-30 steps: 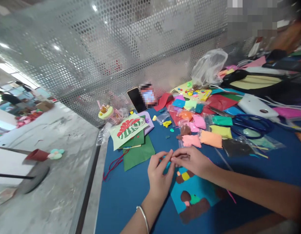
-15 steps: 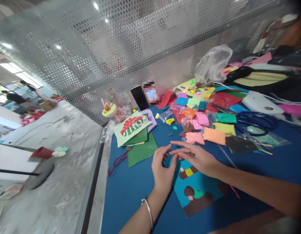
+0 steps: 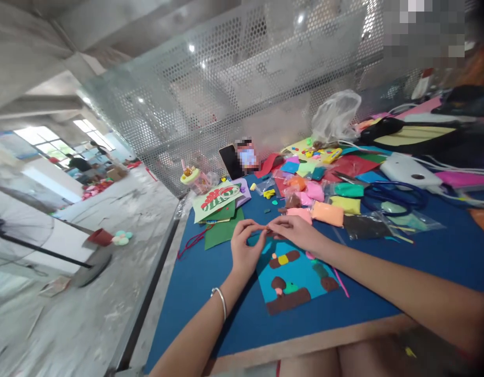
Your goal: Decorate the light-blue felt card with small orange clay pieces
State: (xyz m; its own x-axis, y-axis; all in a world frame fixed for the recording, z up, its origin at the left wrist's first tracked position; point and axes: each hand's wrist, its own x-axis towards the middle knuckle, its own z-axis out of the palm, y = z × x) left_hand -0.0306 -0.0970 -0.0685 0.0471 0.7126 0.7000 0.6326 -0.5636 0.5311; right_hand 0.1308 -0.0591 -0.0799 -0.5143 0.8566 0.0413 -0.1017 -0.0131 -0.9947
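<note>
**Clay bit pinched btwn both hands**

Small orange clay piece [image 3: 266, 228] held above the blue card [image 3: 294, 275] on the table [image 3: 441, 262] — fingertips of left hand [image 3: 245, 248] and right hand [image 3: 294, 233] pressed together on it. Judged v. light, soft, easily squashed or smeared; best taken at its ends w/ a gentle pinch. Clay bags [image 3: 327, 213] lie just beyond.

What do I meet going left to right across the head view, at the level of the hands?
Red pot → red cord → green sheet → left hand → right hand → black clay bag → clear bag.
</note>
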